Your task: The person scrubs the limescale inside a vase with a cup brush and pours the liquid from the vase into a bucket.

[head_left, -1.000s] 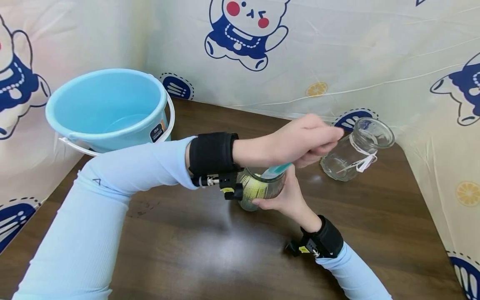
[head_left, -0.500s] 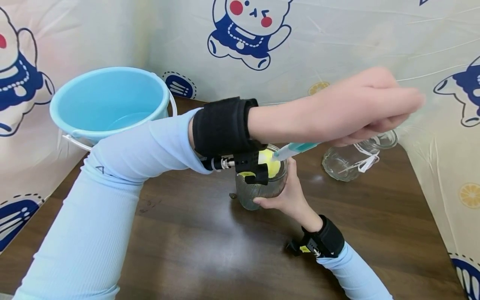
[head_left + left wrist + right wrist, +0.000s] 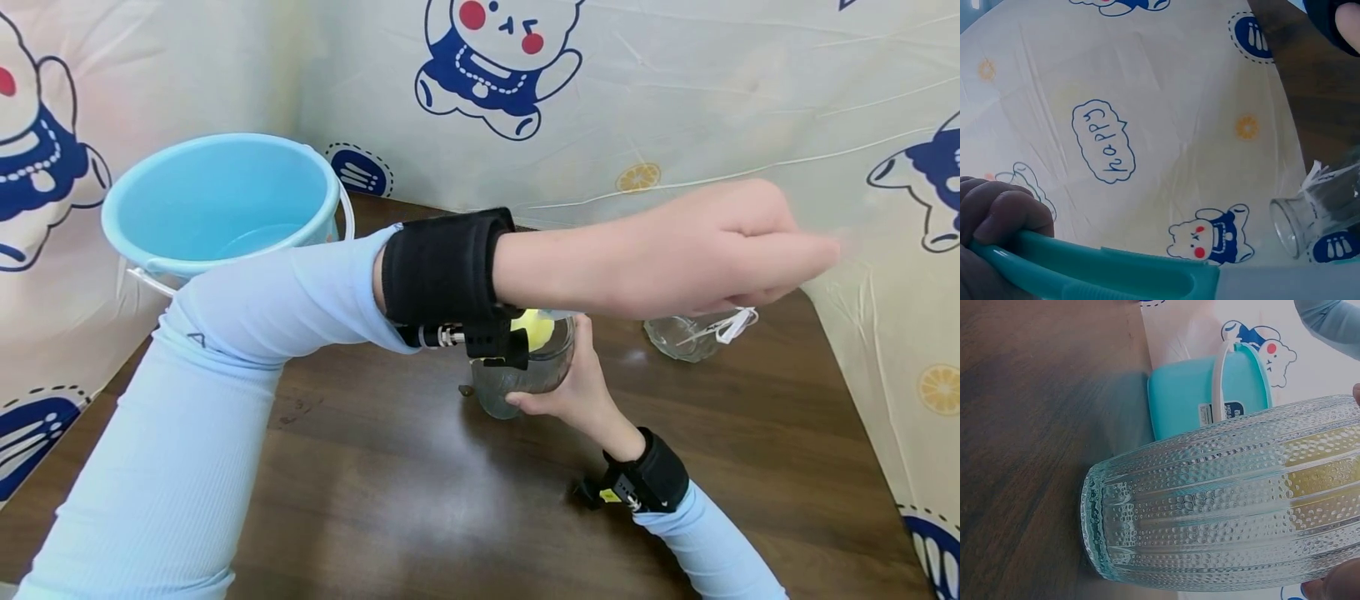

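Observation:
My left hand (image 3: 720, 258) grips the teal handle of a sponge bottle brush (image 3: 1116, 269), its arm reaching across above the table. The brush's yellow sponge head (image 3: 538, 329) sits at the mouth of a glass jar (image 3: 513, 387); most of its shaft is hidden under the left forearm in the head view. Around the jar's near right side curl the fingers and thumb of my right hand (image 3: 577, 396). In the right wrist view this dimpled glass jar (image 3: 1210, 506) stands on the table, yellow showing through its upper part.
A second glass jar (image 3: 682, 337) with a white bow stands at the right, partly behind the left hand. At the back left is a light blue bucket (image 3: 112, 221) with a white handle. A small dark bit (image 3: 466, 390) lies beside the held jar. Printed cloth (image 3: 712, 100) hangs behind the table.
My left hand has moved right, rising and then dropping slightly. The yellow sponge has come up from inside the jar to its mouth. My right hand keeps its hold on the jar.

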Demonstrator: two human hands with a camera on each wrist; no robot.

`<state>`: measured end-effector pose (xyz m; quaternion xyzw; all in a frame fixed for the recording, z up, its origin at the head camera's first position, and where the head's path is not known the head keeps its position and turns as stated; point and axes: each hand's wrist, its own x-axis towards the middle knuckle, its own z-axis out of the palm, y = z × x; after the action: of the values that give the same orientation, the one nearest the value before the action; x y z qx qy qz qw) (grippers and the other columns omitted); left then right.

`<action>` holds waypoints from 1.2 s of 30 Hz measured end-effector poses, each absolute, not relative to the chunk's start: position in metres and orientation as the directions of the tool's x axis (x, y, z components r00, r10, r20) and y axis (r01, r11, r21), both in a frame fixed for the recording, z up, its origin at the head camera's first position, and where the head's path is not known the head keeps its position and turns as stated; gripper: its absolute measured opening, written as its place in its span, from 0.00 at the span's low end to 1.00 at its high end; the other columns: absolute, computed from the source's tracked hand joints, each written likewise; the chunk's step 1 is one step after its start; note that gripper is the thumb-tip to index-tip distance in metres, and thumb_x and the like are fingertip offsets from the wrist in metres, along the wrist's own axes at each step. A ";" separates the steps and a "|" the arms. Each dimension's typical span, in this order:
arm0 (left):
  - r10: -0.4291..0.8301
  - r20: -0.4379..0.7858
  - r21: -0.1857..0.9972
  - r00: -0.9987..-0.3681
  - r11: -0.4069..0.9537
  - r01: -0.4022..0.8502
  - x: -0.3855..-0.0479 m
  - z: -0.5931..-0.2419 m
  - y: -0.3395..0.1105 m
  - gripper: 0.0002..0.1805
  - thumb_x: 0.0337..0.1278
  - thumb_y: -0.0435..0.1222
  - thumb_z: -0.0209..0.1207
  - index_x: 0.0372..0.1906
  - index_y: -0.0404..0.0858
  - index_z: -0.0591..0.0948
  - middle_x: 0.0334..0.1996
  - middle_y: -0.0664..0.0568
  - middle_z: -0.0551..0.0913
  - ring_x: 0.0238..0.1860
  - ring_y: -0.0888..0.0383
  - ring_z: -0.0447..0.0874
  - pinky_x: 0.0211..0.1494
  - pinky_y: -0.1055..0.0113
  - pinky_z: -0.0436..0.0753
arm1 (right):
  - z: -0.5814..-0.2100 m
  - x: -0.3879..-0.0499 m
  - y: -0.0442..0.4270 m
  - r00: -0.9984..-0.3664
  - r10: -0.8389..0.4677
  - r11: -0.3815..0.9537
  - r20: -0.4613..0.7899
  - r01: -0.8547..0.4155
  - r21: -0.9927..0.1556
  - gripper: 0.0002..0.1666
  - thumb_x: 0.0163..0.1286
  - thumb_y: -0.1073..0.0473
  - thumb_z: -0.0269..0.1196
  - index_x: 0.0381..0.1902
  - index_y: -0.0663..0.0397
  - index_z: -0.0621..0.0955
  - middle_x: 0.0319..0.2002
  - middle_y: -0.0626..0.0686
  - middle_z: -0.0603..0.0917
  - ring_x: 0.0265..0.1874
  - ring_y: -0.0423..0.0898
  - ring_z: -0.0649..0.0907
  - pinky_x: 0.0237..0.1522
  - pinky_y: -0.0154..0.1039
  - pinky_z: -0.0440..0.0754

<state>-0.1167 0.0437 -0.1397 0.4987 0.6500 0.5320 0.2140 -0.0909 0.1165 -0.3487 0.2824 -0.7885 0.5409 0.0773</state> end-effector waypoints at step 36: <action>0.600 0.592 0.801 -0.538 -0.509 0.314 -0.136 -0.200 -0.051 0.24 0.64 0.31 0.35 0.08 0.36 0.51 0.06 0.54 0.50 0.05 0.59 0.48 0.10 0.66 0.49 | -0.354 -0.091 0.115 -0.834 -0.353 0.156 0.424 -0.499 -0.852 0.63 0.38 0.42 0.74 0.64 0.56 0.52 0.59 0.56 0.66 0.55 0.51 0.70 0.54 0.37 0.69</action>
<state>-0.1362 -0.0508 -0.2001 0.4706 0.4857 0.7300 0.0980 -0.0910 0.1148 -0.3536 0.2812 -0.7577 0.5855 0.0626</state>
